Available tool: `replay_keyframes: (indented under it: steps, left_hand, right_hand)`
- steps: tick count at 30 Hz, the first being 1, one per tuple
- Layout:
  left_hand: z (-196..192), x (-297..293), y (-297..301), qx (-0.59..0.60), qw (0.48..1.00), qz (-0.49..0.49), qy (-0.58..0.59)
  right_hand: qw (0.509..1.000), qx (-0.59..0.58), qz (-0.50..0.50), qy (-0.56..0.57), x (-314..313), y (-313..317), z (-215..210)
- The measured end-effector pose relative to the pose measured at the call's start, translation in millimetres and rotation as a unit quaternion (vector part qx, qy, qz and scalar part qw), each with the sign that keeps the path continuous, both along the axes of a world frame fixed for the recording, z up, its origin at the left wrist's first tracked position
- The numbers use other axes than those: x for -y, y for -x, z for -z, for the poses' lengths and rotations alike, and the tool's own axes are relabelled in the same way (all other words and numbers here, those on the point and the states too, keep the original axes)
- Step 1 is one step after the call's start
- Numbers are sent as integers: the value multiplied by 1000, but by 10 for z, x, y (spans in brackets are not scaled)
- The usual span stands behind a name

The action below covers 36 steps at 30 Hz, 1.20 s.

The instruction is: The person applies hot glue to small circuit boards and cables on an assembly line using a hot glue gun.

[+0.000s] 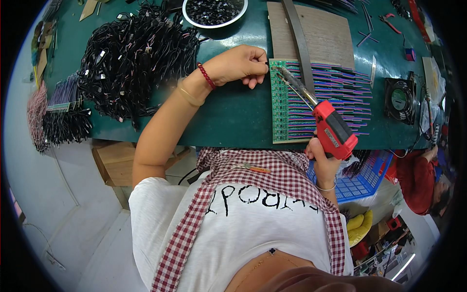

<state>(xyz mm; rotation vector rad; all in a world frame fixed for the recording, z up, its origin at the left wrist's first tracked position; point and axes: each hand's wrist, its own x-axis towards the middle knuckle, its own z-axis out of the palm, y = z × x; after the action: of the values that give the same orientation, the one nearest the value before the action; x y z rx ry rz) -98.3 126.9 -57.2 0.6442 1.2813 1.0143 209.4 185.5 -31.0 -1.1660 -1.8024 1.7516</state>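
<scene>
My right hand (325, 160) is wrapped round the handle of a red and black soldering gun (334, 129). Its metal tip points up and left, reaching the upper end of a panel of small green circuit boards (279, 109). Rows of pink, blue and black wires (335, 95) run rightward from that panel. Just left of the panel's top corner, my left hand (247, 65) is closed with the fingertips pinched. Whatever it grips, if anything, is too small to make out. Under the gun's barrel lies a flat grey bar (297, 36) across the wires.
A wooden board (331, 34) lies behind the panel on the green table (233, 117). Black cables (138, 58) are heaped at left, near a white bowl (214, 25) of small black parts. At right stand a fan (400, 99) and red-handled pliers (390, 23). A blue crate (357, 187) sits below.
</scene>
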Motion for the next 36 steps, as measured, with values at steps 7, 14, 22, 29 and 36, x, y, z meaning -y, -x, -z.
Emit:
replay_keyframes:
  steps: [7,14,22,29,36]
  left_hand:
    - [-14,0,-48,-22,1000,-12,5]
    - [-2,1,-44,-22,1000,-12,7]
    - [19,4,-37,-9,1000,-23,2]
    - [4,4,-52,-21,1000,-14,0]
    - [0,0,-58,-23,1000,-13,0]
  right_hand:
    - [1000,8,-1,-7,26,-38,-2]
    - [1000,4,8,-15,20,11,-2]
    - [995,35,-44,-76,19,-107,84]
    - [1000,-5,29,-7,62,60,-137]
    - [999,-5,32,10,66,55,-117]
